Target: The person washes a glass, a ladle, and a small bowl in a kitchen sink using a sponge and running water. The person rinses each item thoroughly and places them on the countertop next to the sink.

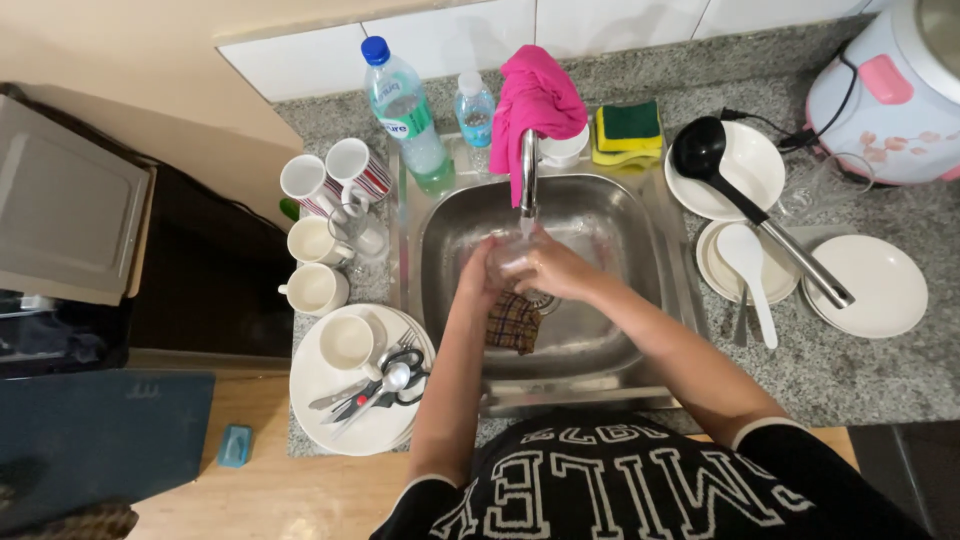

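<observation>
Steel sink (640,235), both hands' fingers (545,262) around clear glass (508,255) under tap (527,170).

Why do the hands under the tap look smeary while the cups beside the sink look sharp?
Head view: the left hand and right hand are motion-blurred around a clear glass under the faucet; the cups stay crisp; the steel sink shows soft glare; the wide lens bends the edges.
</observation>
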